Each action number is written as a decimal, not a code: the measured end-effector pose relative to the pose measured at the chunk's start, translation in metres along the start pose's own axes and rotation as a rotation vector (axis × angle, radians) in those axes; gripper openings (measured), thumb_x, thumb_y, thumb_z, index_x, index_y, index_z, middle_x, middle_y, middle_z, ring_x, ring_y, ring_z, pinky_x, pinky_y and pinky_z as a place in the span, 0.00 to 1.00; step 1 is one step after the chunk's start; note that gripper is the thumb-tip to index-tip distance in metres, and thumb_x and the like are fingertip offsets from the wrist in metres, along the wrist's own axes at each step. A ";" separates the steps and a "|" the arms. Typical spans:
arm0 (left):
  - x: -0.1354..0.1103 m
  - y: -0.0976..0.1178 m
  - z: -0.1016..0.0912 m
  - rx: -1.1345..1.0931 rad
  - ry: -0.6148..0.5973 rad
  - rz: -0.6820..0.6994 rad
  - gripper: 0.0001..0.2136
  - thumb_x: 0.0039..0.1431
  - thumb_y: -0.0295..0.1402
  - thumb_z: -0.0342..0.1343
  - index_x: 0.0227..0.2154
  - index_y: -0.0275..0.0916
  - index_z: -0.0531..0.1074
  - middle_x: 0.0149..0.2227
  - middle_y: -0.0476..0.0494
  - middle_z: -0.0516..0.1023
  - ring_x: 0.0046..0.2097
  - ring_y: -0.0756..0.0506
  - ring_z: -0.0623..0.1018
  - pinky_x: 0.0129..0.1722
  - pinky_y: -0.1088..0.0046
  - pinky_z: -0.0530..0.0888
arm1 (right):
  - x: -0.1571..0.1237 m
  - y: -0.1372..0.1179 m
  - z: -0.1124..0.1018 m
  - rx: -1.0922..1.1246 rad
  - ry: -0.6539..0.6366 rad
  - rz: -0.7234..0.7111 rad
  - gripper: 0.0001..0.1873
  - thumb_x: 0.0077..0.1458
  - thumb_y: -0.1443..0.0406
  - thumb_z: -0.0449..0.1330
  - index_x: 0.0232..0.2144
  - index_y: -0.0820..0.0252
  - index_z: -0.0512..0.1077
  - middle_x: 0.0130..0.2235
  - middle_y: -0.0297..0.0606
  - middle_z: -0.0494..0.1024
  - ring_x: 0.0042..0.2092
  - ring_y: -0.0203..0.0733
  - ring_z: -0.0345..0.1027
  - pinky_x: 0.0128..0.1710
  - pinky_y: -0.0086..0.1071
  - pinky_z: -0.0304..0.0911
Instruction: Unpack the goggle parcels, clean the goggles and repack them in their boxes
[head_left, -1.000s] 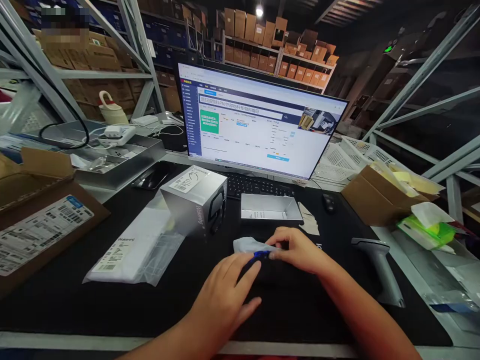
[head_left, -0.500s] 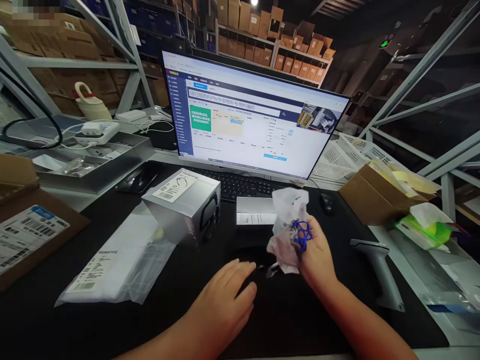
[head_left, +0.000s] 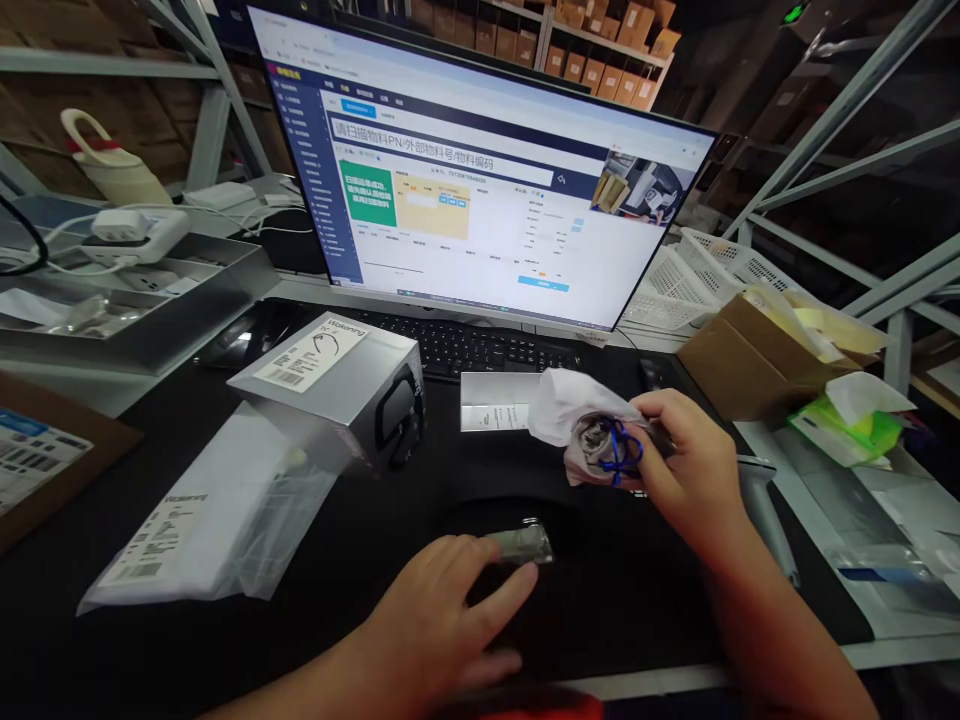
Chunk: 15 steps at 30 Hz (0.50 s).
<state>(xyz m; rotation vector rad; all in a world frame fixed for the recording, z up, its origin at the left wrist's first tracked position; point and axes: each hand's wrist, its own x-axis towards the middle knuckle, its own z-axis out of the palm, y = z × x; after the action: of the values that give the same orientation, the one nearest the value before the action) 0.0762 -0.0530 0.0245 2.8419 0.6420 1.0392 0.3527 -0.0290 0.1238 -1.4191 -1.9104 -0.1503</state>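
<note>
My right hand (head_left: 694, 462) grips a white soft drawstring pouch (head_left: 574, 405) by its right side. Its gathered mouth and knotted blue cord face me, and what is inside cannot be seen. Low over the black mat, my left hand (head_left: 457, 600) has its thumb and fingers apart. Its fingertips touch the left end of a small clear plastic packet (head_left: 529, 542), whose contents I cannot make out. Behind the pouch lies a small silver-white box (head_left: 491, 402), partly covered by it. A silver Wokening box (head_left: 352, 390) stands on the left, beside a white Wokening package (head_left: 202, 520) in a clear bag.
A monitor (head_left: 465, 200) and keyboard (head_left: 472, 350) stand at the back. A grey scanner (head_left: 769, 520) lies behind my right forearm. An open cardboard box (head_left: 750, 360) and green tissue pack (head_left: 855, 430) are on the right; a labelled carton (head_left: 97, 445) sits far left.
The pouch has tipped over so its corded mouth faces me, and my right hand has moved right and up. My left hand has reached the small packet. The whole view has shifted.
</note>
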 end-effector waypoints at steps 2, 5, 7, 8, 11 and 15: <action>0.013 0.005 -0.002 -0.015 -0.070 -0.010 0.32 0.53 0.45 0.66 0.58 0.41 0.65 0.49 0.31 0.75 0.43 0.37 0.79 0.38 0.58 0.79 | -0.007 0.007 0.002 -0.050 -0.043 -0.026 0.03 0.62 0.68 0.56 0.36 0.56 0.69 0.34 0.36 0.74 0.36 0.41 0.68 0.35 0.33 0.63; 0.033 0.009 -0.003 -0.014 -0.210 -0.013 0.35 0.47 0.42 0.71 0.57 0.38 0.67 0.53 0.32 0.75 0.42 0.37 0.80 0.37 0.58 0.81 | -0.024 0.018 0.014 -0.134 -0.042 -0.065 0.03 0.62 0.70 0.57 0.37 0.58 0.68 0.35 0.38 0.75 0.38 0.43 0.68 0.37 0.34 0.63; 0.042 0.007 -0.002 0.001 -0.229 0.001 0.25 0.51 0.37 0.69 0.51 0.35 0.71 0.50 0.35 0.78 0.39 0.39 0.81 0.34 0.61 0.81 | -0.038 0.025 0.023 -0.213 -0.006 -0.106 0.05 0.60 0.73 0.56 0.35 0.58 0.68 0.35 0.39 0.75 0.38 0.44 0.67 0.36 0.35 0.62; 0.043 0.005 -0.001 0.021 -0.206 0.001 0.19 0.53 0.36 0.66 0.46 0.34 0.73 0.47 0.35 0.80 0.37 0.39 0.81 0.32 0.61 0.81 | -0.044 0.028 0.027 -0.240 0.005 -0.109 0.07 0.59 0.74 0.56 0.33 0.58 0.67 0.34 0.38 0.74 0.37 0.44 0.67 0.35 0.34 0.61; 0.041 -0.007 -0.001 0.116 -0.111 -0.063 0.11 0.62 0.38 0.58 0.34 0.33 0.75 0.43 0.32 0.81 0.37 0.37 0.81 0.29 0.61 0.80 | -0.057 0.035 0.035 -0.192 -0.013 0.027 0.11 0.53 0.76 0.58 0.28 0.56 0.64 0.29 0.34 0.71 0.34 0.42 0.64 0.32 0.33 0.57; 0.037 -0.017 -0.010 0.179 -0.072 -0.095 0.19 0.67 0.44 0.50 0.28 0.35 0.75 0.41 0.33 0.81 0.39 0.36 0.80 0.34 0.57 0.79 | -0.055 0.041 0.035 -0.004 -0.056 0.302 0.11 0.55 0.68 0.62 0.26 0.56 0.62 0.28 0.31 0.67 0.30 0.39 0.62 0.30 0.31 0.56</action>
<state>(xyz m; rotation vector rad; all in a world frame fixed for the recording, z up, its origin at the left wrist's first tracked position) 0.0891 -0.0234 0.0509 2.9479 0.8956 0.9031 0.3775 -0.0383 0.0515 -1.7093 -1.7150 0.0302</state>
